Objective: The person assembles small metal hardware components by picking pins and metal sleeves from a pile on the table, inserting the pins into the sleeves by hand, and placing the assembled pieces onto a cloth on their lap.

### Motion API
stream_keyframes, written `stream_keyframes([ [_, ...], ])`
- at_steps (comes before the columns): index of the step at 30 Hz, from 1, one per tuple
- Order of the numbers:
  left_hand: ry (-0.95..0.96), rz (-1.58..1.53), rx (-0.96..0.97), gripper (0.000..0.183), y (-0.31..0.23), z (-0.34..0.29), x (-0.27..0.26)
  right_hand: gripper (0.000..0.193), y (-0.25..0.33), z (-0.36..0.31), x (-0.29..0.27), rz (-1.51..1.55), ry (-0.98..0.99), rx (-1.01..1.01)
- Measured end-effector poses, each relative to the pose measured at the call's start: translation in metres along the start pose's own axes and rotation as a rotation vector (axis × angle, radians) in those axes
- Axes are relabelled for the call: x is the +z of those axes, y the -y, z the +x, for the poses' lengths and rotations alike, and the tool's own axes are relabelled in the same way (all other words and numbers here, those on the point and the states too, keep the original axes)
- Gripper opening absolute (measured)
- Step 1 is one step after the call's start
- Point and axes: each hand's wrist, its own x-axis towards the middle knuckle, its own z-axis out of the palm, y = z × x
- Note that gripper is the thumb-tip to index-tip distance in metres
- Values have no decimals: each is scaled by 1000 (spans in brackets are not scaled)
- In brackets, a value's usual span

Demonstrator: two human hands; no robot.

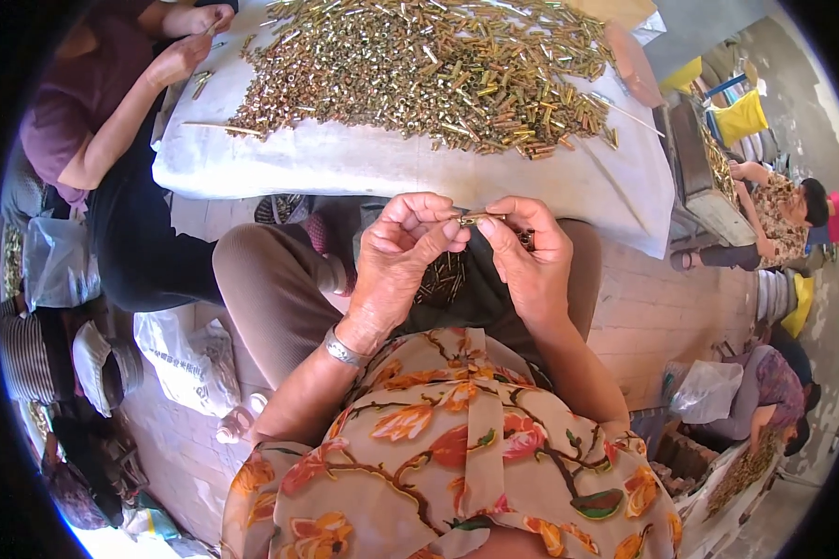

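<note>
In front of my body, just off the table's near edge, my left hand and my right hand meet fingertip to fingertip. Between them is a small brass-coloured metal sleeve, pinched by thumb and fingers from both sides. Fingers cover much of it, so I cannot tell whether it is one part or two joined. Some more metal pieces show at my right palm. Below the hands, a heap of similar pieces lies in my lap on dark cloth.
A large pile of brass-coloured metal parts covers the far part of the white-covered table. Thin sticks lie at its sides. At the left, a co-worker's hands hold something small. A white plastic bag stands on the floor. Other people work at right.
</note>
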Motion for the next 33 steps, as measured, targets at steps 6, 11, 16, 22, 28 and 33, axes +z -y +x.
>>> stream_keyframes([
  [6, -24, 144, 120, 26, 2, -3, 3, 16, -1, -1, 1, -24, 6, -15],
  [11, -16, 253, 186, 28, 2, -4, 5, 13, -4, -1, -2, -134, 21, -66],
  [16, 130, 298, 168, 24, -11, -1, -6, 14, 11, 5, -19, 7, 200, 165],
  [22, 527, -34, -303, 19, -24, 7, -21, 16, 14, -1, -21, 312, 484, 411],
  [28, 467, -148, -319, 15, -3, 14, -28, 18, -6, -3, -11, 559, 376, 483],
  [33, 192, 92, -307, 19, -5, 37, -27, 20, -18, 21, -13, 578, 306, 527],
])
